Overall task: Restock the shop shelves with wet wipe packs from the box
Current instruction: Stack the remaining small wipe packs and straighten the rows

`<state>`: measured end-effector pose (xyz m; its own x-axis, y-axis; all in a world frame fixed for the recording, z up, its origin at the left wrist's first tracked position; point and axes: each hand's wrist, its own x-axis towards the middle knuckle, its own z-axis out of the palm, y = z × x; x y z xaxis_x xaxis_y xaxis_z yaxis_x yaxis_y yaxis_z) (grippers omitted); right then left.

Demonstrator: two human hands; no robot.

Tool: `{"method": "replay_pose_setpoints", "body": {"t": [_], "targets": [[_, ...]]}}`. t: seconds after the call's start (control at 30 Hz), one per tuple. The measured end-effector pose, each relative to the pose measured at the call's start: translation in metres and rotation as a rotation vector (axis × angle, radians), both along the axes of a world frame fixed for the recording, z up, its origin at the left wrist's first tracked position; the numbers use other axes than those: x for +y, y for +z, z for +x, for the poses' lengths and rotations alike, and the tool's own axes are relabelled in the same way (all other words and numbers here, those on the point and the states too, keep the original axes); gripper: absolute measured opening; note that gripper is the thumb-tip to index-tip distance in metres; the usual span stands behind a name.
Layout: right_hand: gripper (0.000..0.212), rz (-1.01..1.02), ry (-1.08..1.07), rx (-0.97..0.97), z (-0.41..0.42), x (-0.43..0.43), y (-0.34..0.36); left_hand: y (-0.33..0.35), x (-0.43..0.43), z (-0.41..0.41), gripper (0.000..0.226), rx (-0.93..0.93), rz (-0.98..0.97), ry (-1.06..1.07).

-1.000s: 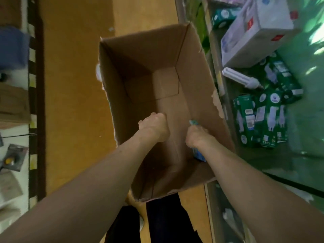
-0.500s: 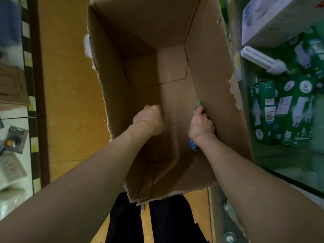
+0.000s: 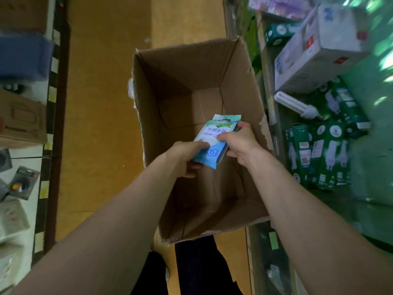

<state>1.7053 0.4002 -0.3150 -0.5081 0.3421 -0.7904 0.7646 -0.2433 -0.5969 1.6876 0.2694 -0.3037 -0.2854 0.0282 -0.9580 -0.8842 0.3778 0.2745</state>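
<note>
An open brown cardboard box (image 3: 238, 77) stands on the floor below me, its bottom bare where visible. Above its inside I hold a small stack of blue and white wet wipe packs (image 3: 214, 133), at least two, one behind the other. My left hand (image 3: 185, 157) pinches the lower left part of the front pack, thumb on its face. My right hand (image 3: 241, 141) grips the stack's right side, thumb on the front and fingers behind.
A shelf on the right holds green light bulb boxes (image 3: 319, 154), a loose white bulb (image 3: 297, 107) and a large white carton (image 3: 316, 50). Shelves with packaged goods (image 3: 21, 184) run along the left. Orange floor (image 3: 102, 103) lies between them.
Both hands have come up from the bottom of the box, bringing the wet wipe packs with them. My left hand, earlier a fist holding nothing visible, now pinches the front pack.
</note>
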Motion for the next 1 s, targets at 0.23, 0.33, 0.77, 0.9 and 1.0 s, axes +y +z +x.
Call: {"method": "replay_pose_setpoints", "body": {"t": [0.23, 0.33, 0.77, 0.9, 1.0], "targets": [[0.027, -0.046, -0.215, 0.058, 0.005, -0.002, 0.025, 0.04, -0.012, -0.004, 0.034, 0.02, 0.165, 0.186], [0.031, -0.059, -0.19, 0.078, 0.0, -0.008, 0.05, 0.069, -0.024, -0.009, 0.025, 0.066, 0.193, 0.232], [0.024, -0.055, 0.047, 0.271, -0.013, -0.157, 0.17, 0.181, -0.179, 0.004, 0.009, 0.426, 0.168, 0.688], [0.025, -0.058, 0.176, 0.354, -0.009, -0.235, 0.202, 0.212, -0.257, 0.029, 0.014, 0.464, 0.159, 0.832], [0.028, -0.07, 0.296, 0.396, -0.001, -0.298, 0.227, 0.236, -0.319, 0.051, 0.019, 0.518, 0.165, 0.921]]}}
